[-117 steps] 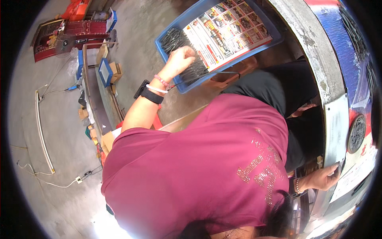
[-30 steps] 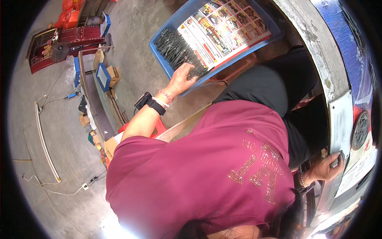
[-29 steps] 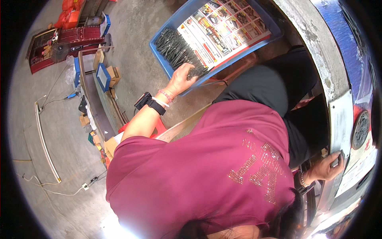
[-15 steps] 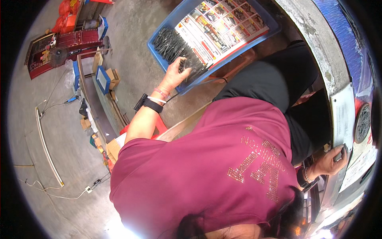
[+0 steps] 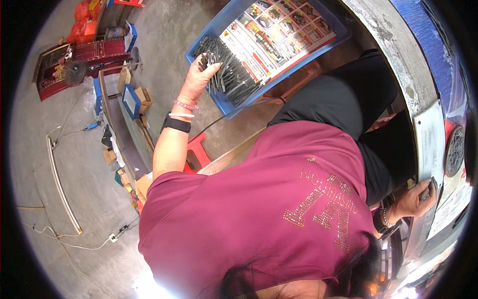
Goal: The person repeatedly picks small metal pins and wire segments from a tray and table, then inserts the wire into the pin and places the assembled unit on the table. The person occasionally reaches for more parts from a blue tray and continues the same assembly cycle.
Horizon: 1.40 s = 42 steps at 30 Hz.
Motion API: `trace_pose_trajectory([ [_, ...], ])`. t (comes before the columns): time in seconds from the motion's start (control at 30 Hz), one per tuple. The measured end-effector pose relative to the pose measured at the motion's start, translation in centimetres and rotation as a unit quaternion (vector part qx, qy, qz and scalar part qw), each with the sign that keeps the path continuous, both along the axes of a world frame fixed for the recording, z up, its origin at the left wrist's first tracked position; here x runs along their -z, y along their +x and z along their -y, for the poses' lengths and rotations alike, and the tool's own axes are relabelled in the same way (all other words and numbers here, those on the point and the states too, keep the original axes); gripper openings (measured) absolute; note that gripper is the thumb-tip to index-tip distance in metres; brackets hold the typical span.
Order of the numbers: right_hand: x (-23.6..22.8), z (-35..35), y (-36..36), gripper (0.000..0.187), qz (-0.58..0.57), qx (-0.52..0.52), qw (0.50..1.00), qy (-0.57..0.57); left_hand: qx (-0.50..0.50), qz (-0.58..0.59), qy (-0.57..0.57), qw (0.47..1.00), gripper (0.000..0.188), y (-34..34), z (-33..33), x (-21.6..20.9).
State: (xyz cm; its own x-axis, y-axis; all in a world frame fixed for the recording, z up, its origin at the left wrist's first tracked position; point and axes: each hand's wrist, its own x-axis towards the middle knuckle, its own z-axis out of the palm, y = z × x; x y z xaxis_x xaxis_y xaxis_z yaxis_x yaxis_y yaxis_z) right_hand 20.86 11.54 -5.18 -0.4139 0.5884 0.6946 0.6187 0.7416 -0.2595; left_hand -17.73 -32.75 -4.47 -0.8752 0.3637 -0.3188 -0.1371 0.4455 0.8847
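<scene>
A blue plastic bin holds a heap of thin black strips beside a printed colour sheet. My left hand is at the bin's left side, its fingers curled round some of the black strips and its thumb on top. The fingertips are partly hidden among them. Far to the right, my right hand pinches a small dark piece at the edge of a pale metal plate. The piece's kind cannot be made out.
A worn bench edge curves along the right, with a round dish of dark pieces beyond the plate. A red stool stands below my left arm. Shelving with cartons, a fan and cables lie left.
My left hand has moved left and slightly away, from the near part of the black strips to their left side. My right hand stays at the plate with the small dark piece.
</scene>
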Motion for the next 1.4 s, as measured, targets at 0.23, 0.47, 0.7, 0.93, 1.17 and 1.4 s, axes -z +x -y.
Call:
trace_pose_trajectory([
  [0.23,0.1,0.2,0.0,0.013,0.002,0.004,1.000,-0.009,0.002,0.016,0.021,1.000,0.020,-1.2,-1.4,-2.2],
  [0.47,-0.2,1.0,-0.5,0.011,-0.009,0.016,0.999,-0.030,0.015,0.052,0.130,0.990,0.026,-3.6,-8.0,-5.9],
  [0.7,-1.3,1.6,-1.6,0.014,-0.024,0.013,0.998,-0.064,0.164,0.115,0.241,0.950,0.022,-6.9,-21.8,-10.0],
  [0.93,-2.6,1.5,-2.3,0.015,-0.032,0.006,0.999,-0.032,0.445,-0.098,0.113,0.883,0.022,-4.0,-36.9,-12.6],
  [1.17,-2.7,1.4,-2.0,0.014,-0.050,0.005,0.997,-0.052,0.669,-0.269,-0.005,0.693,0.030,0.4,-47.1,-10.2],
  [1.4,-2.8,1.1,-1.7,0.015,-0.061,-0.003,0.997,-0.049,0.720,-0.314,-0.040,0.617,0.032,2.6,-50.6,-7.1],
])
